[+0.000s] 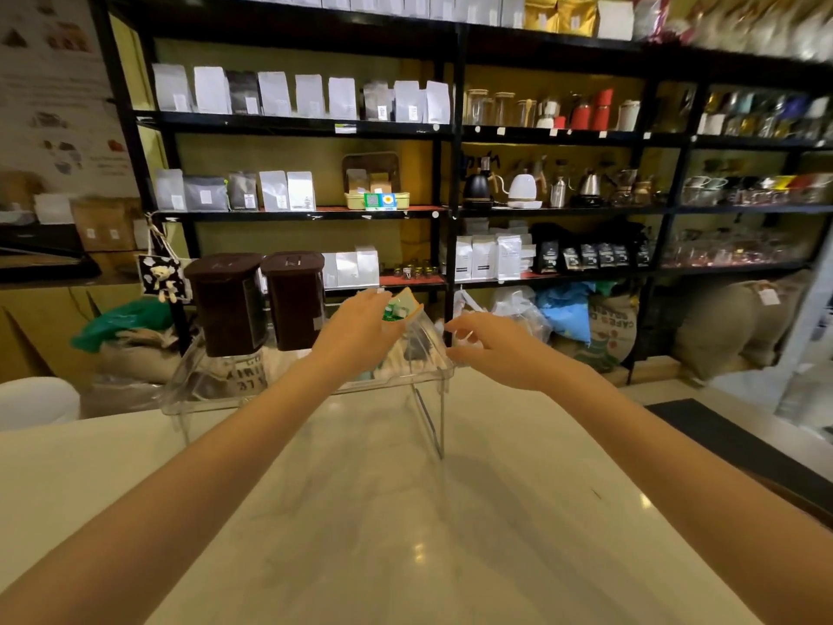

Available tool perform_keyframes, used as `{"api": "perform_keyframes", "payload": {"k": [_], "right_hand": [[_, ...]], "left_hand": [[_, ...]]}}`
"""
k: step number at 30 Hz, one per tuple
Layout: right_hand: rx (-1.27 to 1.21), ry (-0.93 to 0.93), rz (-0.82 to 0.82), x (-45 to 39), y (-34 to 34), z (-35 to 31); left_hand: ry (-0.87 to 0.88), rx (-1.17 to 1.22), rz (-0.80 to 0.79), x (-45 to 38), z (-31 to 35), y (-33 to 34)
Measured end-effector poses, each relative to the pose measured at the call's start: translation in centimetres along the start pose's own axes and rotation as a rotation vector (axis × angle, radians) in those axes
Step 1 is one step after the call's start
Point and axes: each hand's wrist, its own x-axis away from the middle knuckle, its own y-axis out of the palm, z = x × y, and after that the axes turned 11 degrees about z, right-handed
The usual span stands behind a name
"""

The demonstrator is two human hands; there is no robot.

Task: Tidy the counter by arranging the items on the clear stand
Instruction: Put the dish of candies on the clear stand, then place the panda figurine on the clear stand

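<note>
Nearest, pale counter [405, 534], bare and glossy, both forearms stretched across it. Further on, clear stand [432, 399] at the far edge, legs down on the counter. Left hand [356, 336] above the stand's right half, fingers closed round a clear container [417, 331] tilted over, green and tan packets [399, 306] inside. Right hand [491, 349] just beside the container, fingers spread and curled, touching or not: cannot tell. On the stand's left half, two dark brown canisters [257, 300] upright, side by side. Beyond, black shelves [450, 128] with white pouches and kettles; burlap sacks [608, 331] on the floor.
</note>
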Motion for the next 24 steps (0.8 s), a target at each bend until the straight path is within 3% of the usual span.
{"api": "perform_keyframes", "payload": {"k": [4,10,20,24], "right_hand": [[0.076,-0.009,-0.054,5.1,-1.0,0.5],[0.161,-0.009,-0.080,13.4,-2.0,0.9],[-0.025,0.112,-0.324,23.7,-0.9,0.5],[-0.125,0.134,-0.358,25.6,-0.2,-0.4]], "left_hand": [[0.184,-0.064,0.016,4.5,1.3,-1.0],[0.302,-0.092,-0.073,11.9,2.8,-1.4],[0.136,0.095,-0.443,23.0,3.7,0.4],[0.133,0.136,-0.487,26.4,3.6,0.4]]}}
